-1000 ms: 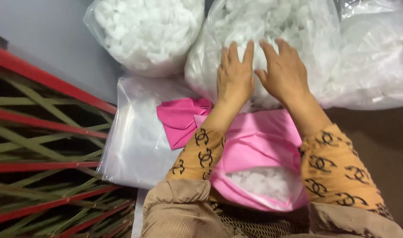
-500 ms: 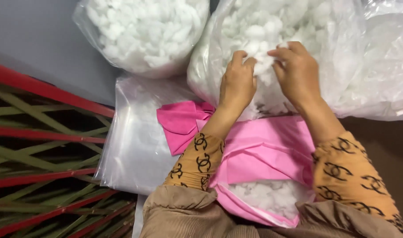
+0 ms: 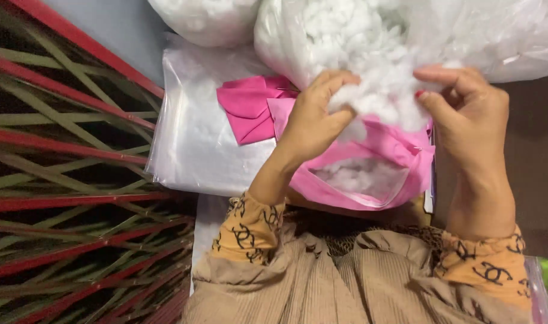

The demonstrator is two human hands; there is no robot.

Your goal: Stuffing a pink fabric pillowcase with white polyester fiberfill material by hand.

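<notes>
A second ago my fingers lay flat and spread on the big clear bag of white stuffing (image 3: 370,30); now my left hand (image 3: 313,120) and right hand (image 3: 466,111) have curled, drawn back toward me and moved apart, with a wad of white stuffing (image 3: 382,102) stretched between my fingertips. That wad has come out of the bag and hangs just under my fingers, over the open pink fabric cover (image 3: 382,162).
</notes>
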